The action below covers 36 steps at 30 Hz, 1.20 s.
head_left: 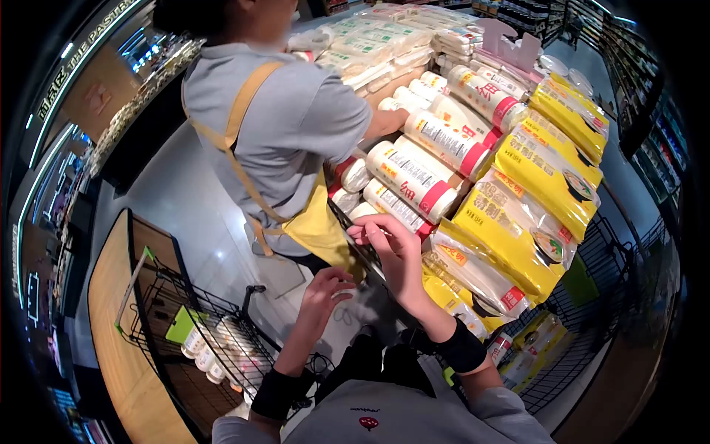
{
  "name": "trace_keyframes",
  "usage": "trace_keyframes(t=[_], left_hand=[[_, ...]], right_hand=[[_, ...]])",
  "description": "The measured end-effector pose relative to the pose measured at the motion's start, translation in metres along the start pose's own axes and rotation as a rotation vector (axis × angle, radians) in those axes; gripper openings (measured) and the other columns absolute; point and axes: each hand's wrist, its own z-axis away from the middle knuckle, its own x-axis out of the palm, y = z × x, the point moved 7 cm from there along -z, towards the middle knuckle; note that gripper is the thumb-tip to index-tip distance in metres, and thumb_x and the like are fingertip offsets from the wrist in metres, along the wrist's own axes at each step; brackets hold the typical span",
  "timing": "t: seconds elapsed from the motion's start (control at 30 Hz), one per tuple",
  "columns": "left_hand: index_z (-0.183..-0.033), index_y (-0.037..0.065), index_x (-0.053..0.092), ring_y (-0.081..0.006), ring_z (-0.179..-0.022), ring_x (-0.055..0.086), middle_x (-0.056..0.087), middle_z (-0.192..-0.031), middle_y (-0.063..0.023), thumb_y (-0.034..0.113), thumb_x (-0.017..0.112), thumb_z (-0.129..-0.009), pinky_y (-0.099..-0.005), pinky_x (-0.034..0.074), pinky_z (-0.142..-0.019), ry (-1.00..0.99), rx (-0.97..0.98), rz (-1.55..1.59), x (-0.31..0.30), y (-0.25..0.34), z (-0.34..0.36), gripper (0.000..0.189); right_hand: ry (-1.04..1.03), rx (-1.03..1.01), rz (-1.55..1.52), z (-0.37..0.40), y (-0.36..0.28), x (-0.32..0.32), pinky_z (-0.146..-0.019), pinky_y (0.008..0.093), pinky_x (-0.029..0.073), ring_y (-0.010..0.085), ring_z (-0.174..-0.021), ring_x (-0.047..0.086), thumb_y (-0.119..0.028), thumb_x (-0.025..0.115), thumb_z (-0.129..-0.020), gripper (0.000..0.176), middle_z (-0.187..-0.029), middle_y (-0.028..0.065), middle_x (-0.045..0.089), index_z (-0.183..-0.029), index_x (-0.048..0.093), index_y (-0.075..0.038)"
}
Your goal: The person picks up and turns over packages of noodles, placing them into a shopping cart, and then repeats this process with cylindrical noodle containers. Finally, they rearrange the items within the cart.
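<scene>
My left hand (325,300) is in the air in front of my body, fingers loosely bent and apart, nothing in it. Higher and to its right, my right hand (396,248) has its thumb and fingers partly curled, with no item visible between them. It is nearest the display's front edge, overlapping the lower end of the white cylindrical noodle packs (410,177), which have red bands. Right of that hand lie yellow bagged noodle packs (510,229) with clear windows, stacked in a sloping row.
A person in a grey shirt and yellow apron (314,226) stands close at the left, one arm reaching over the cylindrical packs. A wire cart (222,325) holding white bottles is at lower left, beside a wooden counter (122,318). Green-printed packs (377,37) are stacked at the back.
</scene>
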Motion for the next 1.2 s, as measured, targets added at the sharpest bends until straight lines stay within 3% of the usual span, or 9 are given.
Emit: trace_keyframes(t=[0.07, 0.1, 0.23, 0.3, 0.67, 0.8, 0.93, 1.13, 1.2], left_hand=[[-0.113, 0.002, 0.047, -0.0189, -0.094, 0.056, 0.055, -0.104, -0.0099, 0.015, 0.046, -0.089, -0.0306, 0.045, -0.079, 0.109, 0.032, 0.023, -0.018, 0.003, 0.017, 0.027], [-0.113, 0.002, 0.047, -0.0184, -0.094, 0.056, 0.055, -0.104, -0.0097, 0.015, 0.045, -0.090, -0.0298, 0.045, -0.079, 0.145, 0.073, 0.032, -0.026, 0.009, 0.029, 0.026], [-0.112, 0.002, 0.048, -0.0190, -0.095, 0.056, 0.055, -0.104, -0.0101, 0.014, 0.043, -0.091, -0.0297, 0.044, -0.080, 0.321, 0.157, 0.092, -0.088, 0.020, 0.097, 0.025], [-0.111, 0.002, 0.049, -0.0190, -0.095, 0.055, 0.055, -0.104, -0.0099, 0.014, 0.043, -0.091, -0.0298, 0.044, -0.080, 0.491, 0.214, 0.119, -0.129, 0.027, 0.144, 0.024], [-0.111, 0.002, 0.051, -0.0149, -0.092, 0.056, 0.059, -0.100, -0.0063, 0.016, 0.047, -0.089, -0.0280, 0.045, -0.080, 1.495, 0.439, 0.115, -0.355, -0.052, 0.541, 0.026], [-0.107, 0.004, 0.051, -0.0127, -0.089, 0.055, 0.058, -0.094, -0.0040, 0.019, 0.048, -0.089, -0.0281, 0.044, -0.082, 1.529, 0.252, 0.146, -0.465, -0.125, 0.655, 0.024], [-0.106, 0.006, 0.050, -0.0109, -0.090, 0.052, 0.055, -0.096, -0.0026, 0.022, 0.053, -0.086, -0.0262, 0.042, -0.079, 1.369, -0.008, -0.024, -0.533, -0.158, 0.662, 0.026], [-0.105, -0.002, 0.051, -0.0205, -0.078, 0.057, 0.060, -0.087, -0.0148, 0.023, 0.062, -0.075, -0.0300, 0.045, -0.070, 1.396, -0.160, -0.343, -0.596, -0.214, 0.665, 0.040], [-0.104, -0.006, 0.051, -0.0215, -0.079, 0.059, 0.061, -0.084, -0.0162, 0.021, 0.062, -0.075, -0.0307, 0.046, -0.071, 1.358, -0.171, -0.303, -0.594, -0.231, 0.657, 0.041]], right_hand=[[-0.105, -0.253, -0.006, 0.016, -0.048, 0.024, -0.066, 0.0252, 0.048, 0.0153, -0.077, 0.061, 0.000, 0.053, -0.084, 0.018, -0.090, 0.0114, 0.062, -0.101, 0.056, 0.002], [-0.219, -0.319, 0.132, 0.028, -0.077, 0.040, -0.075, 0.0279, 0.047, 0.0187, -0.082, 0.059, -0.003, 0.045, -0.086, 0.020, -0.092, 0.0143, 0.062, -0.104, 0.053, 0.003], [-0.480, -0.925, 0.018, 0.082, -0.147, 0.093, -0.057, 0.0327, 0.048, 0.0235, -0.074, 0.057, -0.015, 0.048, -0.083, 0.028, -0.090, 0.0235, 0.057, -0.110, 0.045, -0.007], [-0.448, -0.866, -0.131, 0.107, -0.156, 0.123, -0.056, 0.0364, 0.050, 0.0266, -0.076, 0.055, -0.022, 0.038, -0.089, 0.026, -0.091, 0.0219, 0.057, -0.114, 0.040, -0.016], [-0.810, -0.716, -0.175, 0.228, -0.087, 0.327, -0.062, 0.0269, 0.048, 0.0185, -0.074, 0.059, -0.003, 0.048, -0.081, 0.019, -0.085, 0.0098, 0.061, -0.098, 0.056, -0.006], [-0.981, -0.322, 0.091, 0.302, 0.012, 0.451, -0.064, 0.0234, 0.047, 0.0156, -0.072, 0.061, 0.003, 0.052, -0.078, 0.018, -0.083, 0.0054, 0.063, -0.092, 0.061, -0.002], [-1.113, 0.567, 0.023, 0.364, 0.167, 0.541, -0.065, 0.0232, 0.047, 0.0130, -0.075, 0.060, -0.012, 0.048, -0.088, 0.019, -0.082, 0.0073, 0.062, -0.098, 0.058, 0.000], [-1.293, 0.671, 0.454, 0.445, 0.286, 0.600, -0.062, 0.0229, 0.047, 0.0109, -0.071, 0.059, -0.022, 0.057, -0.083, 0.024, -0.073, 0.0069, 0.062, -0.097, 0.061, -0.003], [-1.647, 0.316, 0.666, 0.494, 0.304, 0.629, -0.062, 0.0230, 0.046, 0.0106, -0.070, 0.058, -0.030, 0.060, -0.078, 0.029, -0.076, 0.0063, 0.063, -0.091, 0.063, -0.004]])
